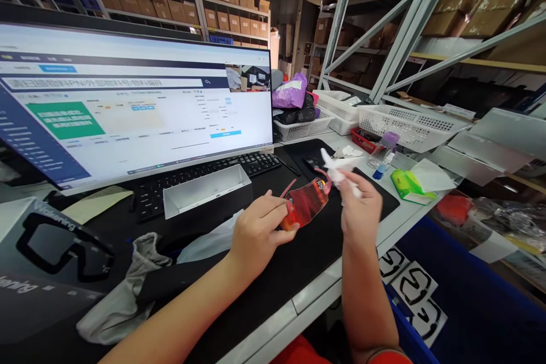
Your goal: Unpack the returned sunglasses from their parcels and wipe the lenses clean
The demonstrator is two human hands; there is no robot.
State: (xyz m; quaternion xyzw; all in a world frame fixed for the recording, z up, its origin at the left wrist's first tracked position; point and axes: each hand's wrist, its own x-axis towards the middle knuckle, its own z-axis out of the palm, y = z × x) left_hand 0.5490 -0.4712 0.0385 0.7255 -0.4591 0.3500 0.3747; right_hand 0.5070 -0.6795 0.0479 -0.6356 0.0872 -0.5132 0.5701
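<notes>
the left hand (258, 236) clenches a red goggle lens (306, 203) over the black desk mat (298, 273); the right hand (360, 207) pinches a white tissue (339, 169). a slipping grip could drop the lens and scuff it.

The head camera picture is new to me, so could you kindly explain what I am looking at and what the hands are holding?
There is no machine here: these are a person's own bare hands, seen from a camera worn on their head, looking forward and down. The left hand grips a red lens, which looks like a goggle lens, and the right hand pinches a white tissue just beside it. Under the hands lies a black mat on a white desk, with a keyboard and a monitor ahead. White baskets sit to the right, and shelves of cardboard boxes stand behind.
</notes>
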